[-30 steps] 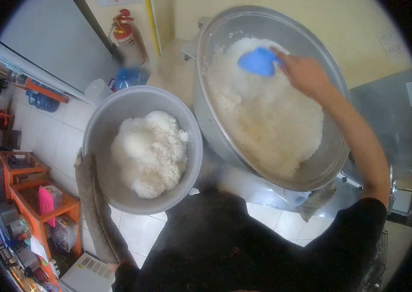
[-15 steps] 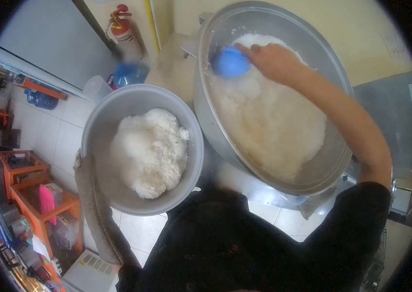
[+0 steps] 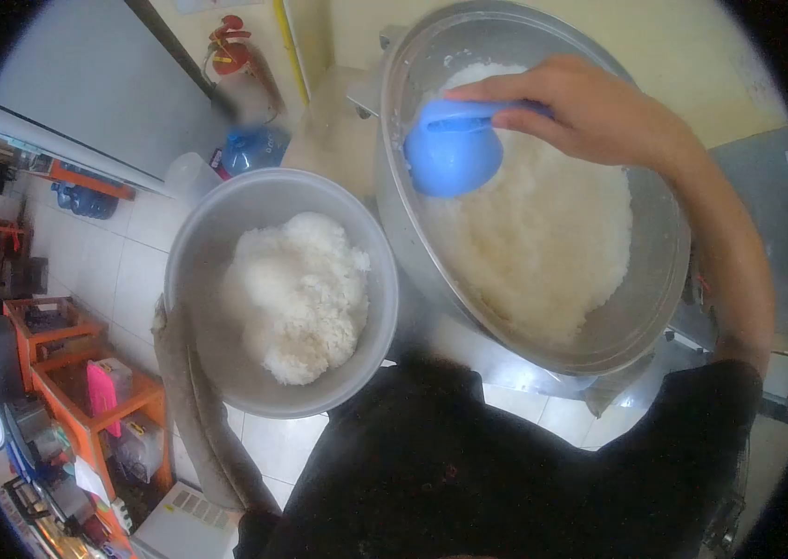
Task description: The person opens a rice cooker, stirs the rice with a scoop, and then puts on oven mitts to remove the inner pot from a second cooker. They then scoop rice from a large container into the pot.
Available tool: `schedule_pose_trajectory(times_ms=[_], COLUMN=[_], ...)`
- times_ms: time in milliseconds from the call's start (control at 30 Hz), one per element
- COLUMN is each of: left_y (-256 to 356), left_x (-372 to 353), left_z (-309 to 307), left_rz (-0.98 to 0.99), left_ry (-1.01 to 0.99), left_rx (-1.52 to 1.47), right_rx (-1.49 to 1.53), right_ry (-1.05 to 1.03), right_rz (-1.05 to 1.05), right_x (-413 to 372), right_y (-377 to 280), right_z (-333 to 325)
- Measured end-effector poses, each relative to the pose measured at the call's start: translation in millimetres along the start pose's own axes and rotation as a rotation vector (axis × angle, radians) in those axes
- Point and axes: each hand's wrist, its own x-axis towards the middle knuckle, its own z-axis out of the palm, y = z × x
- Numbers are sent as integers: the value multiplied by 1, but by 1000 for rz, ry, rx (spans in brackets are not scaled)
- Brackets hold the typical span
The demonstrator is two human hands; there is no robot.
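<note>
Blue scoop (image 3: pixel 453 154): held in the right hand (image 3: pixel 590 107), up over the far-left part of the big metal pot (image 3: pixel 664 279), close to the pot's left rim. Details near to far:

- Nearest: dark shirt (image 3: pixel 431 466) fills the bottom of the view.
- Brown cloth (image 3: pixel 198 410) runs along the near-left edge of the grey bowl (image 3: pixel 194 270), touching its rim. Left hand not visible, so can't tell what supports the bowl.
- Grey bowl sits left of the pot, rims just beside each other. It holds a mound of white rice (image 3: pixel 301 293), heaped toward the right side; the left inner wall is bare.
- Down left of the bowl: orange shelves (image 3: pixel 59 373) packed with small items, standing on a white tiled floor (image 3: pixel 124 270).
- Big pot is tilted toward the camera. Cooked rice (image 3: pixel 543 252) covers most of the inside, and bare metal shows along the near rim.
- Right arm reaches across the pot from the right. Fingers (image 3: pixel 496 88) are curled closed round the scoop's handle, thumb side on top. The scoop's rounded outside faces the camera, so its contents can't be seen.
- Beyond the bowl: white jug (image 3: pixel 187 174) and blue water bottle (image 3: pixel 250 149) side by side on the floor.
- Farthest: red fire extinguisher (image 3: pixel 231 51) against the wall.
</note>
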Motion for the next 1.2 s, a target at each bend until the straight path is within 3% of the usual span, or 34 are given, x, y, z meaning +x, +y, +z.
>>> schedule_pose_trajectory(times_ms=[33,167,233,300,367,500,600,667,733,767,800,967,1067,1200], left_y=[-1,-2,3,7,10,0,14,-17,-20,-15,-10,2,-4,-8], left_x=[0,-11,-12,-9,-13,-28,-30,-3,6,3,-2,-16,-15,-13], left_z=[-1,-2,0,4,4,8,3,-2,3,3,2,-1,0,-2], left_rz=[1,75,91,23,38,128,87,92,97,98,96,88,98,78], left_ry=[-2,-49,-68,0,-40,-71,-71,-69,-70,-70,-68,-53,-100,-199], left_rx=[-2,-87,-128,22,-43,-251,-100,-113,-137,-114,-92,-38,-178,-382], right_rx=[30,-53,-203,-361,-521,-518,-564,-604,-441,-450,-458,-732,-585,-633], right_ry=[-75,-81,-100,-187,-274,-89,-83,-129,-120,3,125,244,403,353], right_rz=[93,78,-126,-49,22,109,127,165,316,332,344,660,723,643], right_x=[4,14,25,30,20,-32,-72,-97,-113,-121,-122,-82,-52,-30], right_y=[-5,-6,-7,-25,-37,-27,-10,-2,21,45,71,148,151,162], right_z=[-2,26,38,46,58,87,70,59,44,40,38,59,86,112])
